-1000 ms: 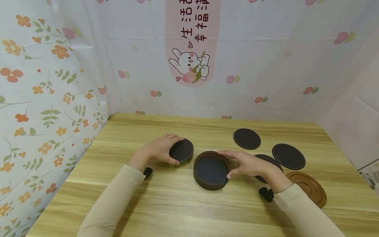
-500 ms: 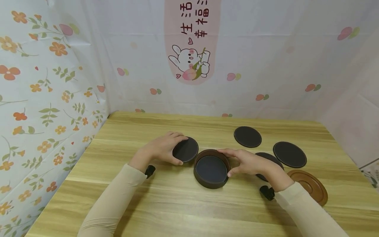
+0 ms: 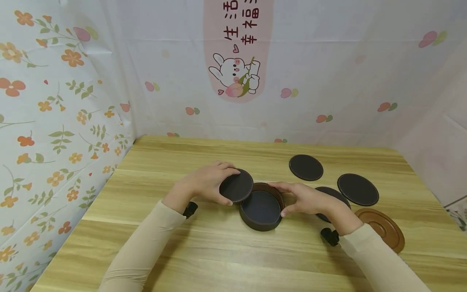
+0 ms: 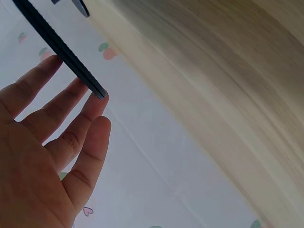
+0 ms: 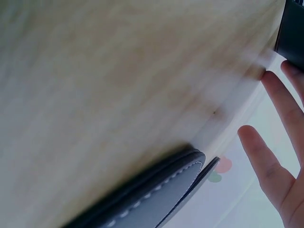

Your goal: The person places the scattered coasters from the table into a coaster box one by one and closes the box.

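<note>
My left hand (image 3: 209, 181) holds a round black coaster (image 3: 238, 187) by its edge, thumb at the near side and fingers at the far side. The coaster is raised and overlaps the left rim of a round dark coaster holder (image 3: 261, 227). In the left wrist view the coaster (image 4: 64, 51) appears edge-on against the fingertips, with a seam line along its edge. My right hand (image 3: 300, 198) grips the holder's right side, index finger at the back rim and thumb at the near right. The holder's wall (image 5: 290, 40) shows at the right wrist view's corner.
Two black coasters (image 3: 306, 167) (image 3: 358, 189) lie at the back right of the wooden table (image 3: 226, 255). Another coaster (image 3: 333, 196) is partly behind my right wrist. A brown round lid-like piece (image 3: 384, 229) lies beside my right forearm. A patterned cloth (image 3: 164, 81) hangs behind.
My left hand has moved the coaster to the right, from beside the holder to over its left rim. The right hand has stayed on the holder.
</note>
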`<move>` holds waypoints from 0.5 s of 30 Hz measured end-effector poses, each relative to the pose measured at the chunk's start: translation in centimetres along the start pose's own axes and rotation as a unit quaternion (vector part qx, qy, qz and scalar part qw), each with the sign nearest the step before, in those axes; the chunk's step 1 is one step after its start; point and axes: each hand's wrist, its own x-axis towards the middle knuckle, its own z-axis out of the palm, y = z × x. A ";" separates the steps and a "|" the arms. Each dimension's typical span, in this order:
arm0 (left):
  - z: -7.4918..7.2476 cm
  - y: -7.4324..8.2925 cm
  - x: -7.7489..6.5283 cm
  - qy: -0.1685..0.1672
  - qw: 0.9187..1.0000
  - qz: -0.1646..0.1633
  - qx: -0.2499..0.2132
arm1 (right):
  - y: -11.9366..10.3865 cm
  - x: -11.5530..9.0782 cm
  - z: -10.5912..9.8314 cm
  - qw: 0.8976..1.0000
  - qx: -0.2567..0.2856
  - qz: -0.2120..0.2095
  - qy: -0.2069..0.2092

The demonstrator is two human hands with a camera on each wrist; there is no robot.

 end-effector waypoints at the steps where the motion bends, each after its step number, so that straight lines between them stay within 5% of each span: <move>1: 0.0 0.2 0.1 0.000 1.000 0.001 0.001 | 0.0 0.0 0.0 1.000 -0.001 0.000 0.000; 15: 0.3 2.2 1.3 -0.012 0.999 0.033 0.022 | 0.4 0.1 -0.1 1.000 0.007 -0.003 -0.001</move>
